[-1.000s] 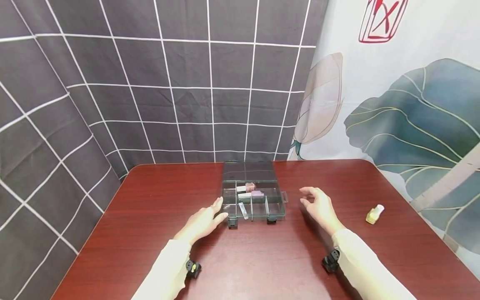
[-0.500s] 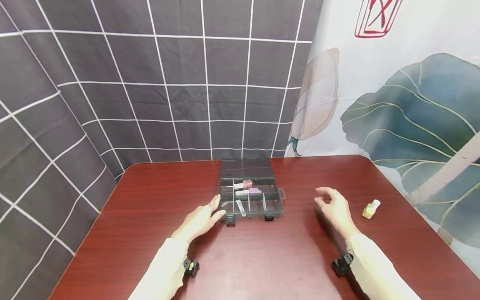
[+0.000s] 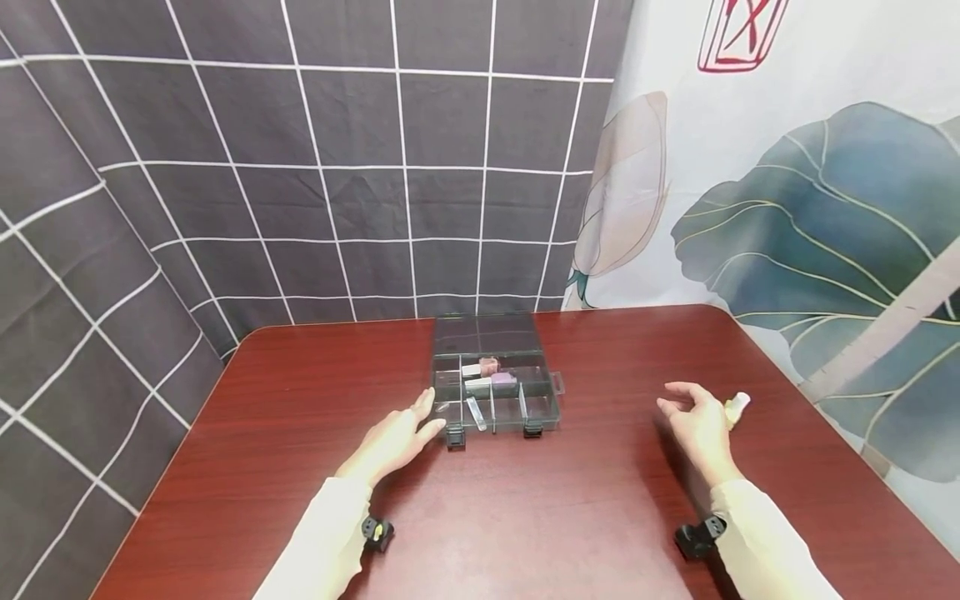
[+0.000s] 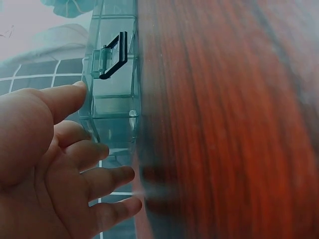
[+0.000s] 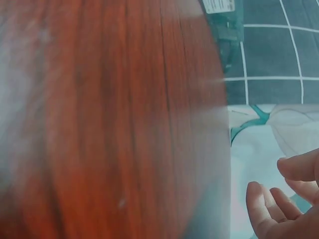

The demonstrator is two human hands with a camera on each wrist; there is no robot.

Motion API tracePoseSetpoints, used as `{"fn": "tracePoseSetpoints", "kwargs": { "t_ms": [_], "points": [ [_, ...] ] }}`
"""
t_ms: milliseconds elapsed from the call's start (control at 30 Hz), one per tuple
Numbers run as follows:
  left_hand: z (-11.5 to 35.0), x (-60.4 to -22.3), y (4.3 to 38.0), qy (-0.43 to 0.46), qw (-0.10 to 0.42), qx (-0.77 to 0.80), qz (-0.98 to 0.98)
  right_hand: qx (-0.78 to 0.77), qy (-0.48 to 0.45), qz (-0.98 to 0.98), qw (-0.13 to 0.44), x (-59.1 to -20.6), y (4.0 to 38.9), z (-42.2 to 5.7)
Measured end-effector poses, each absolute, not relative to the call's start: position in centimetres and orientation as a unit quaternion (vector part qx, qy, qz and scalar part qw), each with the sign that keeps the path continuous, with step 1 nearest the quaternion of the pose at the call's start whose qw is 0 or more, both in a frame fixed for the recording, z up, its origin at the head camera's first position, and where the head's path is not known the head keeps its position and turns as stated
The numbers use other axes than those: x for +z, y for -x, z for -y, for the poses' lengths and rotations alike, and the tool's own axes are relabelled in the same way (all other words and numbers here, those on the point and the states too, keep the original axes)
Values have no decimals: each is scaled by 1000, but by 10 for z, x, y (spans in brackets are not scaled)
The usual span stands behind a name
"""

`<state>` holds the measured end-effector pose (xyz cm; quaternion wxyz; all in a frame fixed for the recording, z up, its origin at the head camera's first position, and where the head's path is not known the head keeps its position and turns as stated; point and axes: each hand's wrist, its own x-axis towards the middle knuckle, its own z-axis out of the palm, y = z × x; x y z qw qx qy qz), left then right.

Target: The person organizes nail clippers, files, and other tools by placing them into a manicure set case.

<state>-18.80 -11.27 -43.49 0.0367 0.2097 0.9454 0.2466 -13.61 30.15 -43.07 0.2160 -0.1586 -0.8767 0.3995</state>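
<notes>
A clear divided plastic box [image 3: 540, 410] lies on the table with its lid [image 3: 487, 335] swung back. Inside are a pink nail polish bottle [image 3: 489, 367], a purple nail polish bottle [image 3: 502, 378] and a small silver nail clipper [image 3: 476, 413]. My left hand [image 3: 393, 442] touches the box's left front corner, fingers extended; in the left wrist view the thumb lies by the box edge near a black latch [image 4: 119, 55]. To the right, my right hand [image 3: 701, 429] hovers with loosely bent fingers, holding nothing. Just beyond it is a yellow nail polish bottle [image 3: 738, 407], partly hidden by the hand.
The reddish-brown table [image 3: 525, 517] runs back to a grey gridded cloth [image 3: 345, 200]. A white cloth with leaf prints [image 3: 675, 283] hangs at the right, along the table's edge.
My right hand has moved right, away from the box, to beside the yellow nail polish bottle. My left hand stays at the box corner. The head view has shifted slightly.
</notes>
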Motion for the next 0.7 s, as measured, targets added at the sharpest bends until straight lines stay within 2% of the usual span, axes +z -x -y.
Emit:
{"fn": "tracePoseSetpoints", "kwargs": {
  "t_ms": [233, 567, 700],
  "points": [
    [113, -438, 190, -209, 40, 243, -947, 373, 222, 874, 219, -429, 123, -311],
    [114, -436, 189, -209, 36, 240, -947, 366, 283, 833, 303, -429, 115, -323],
    [112, -435, 189, -202, 41, 236, -950, 377, 313, 816, 308, -431, 110, -329]
  ]
}}
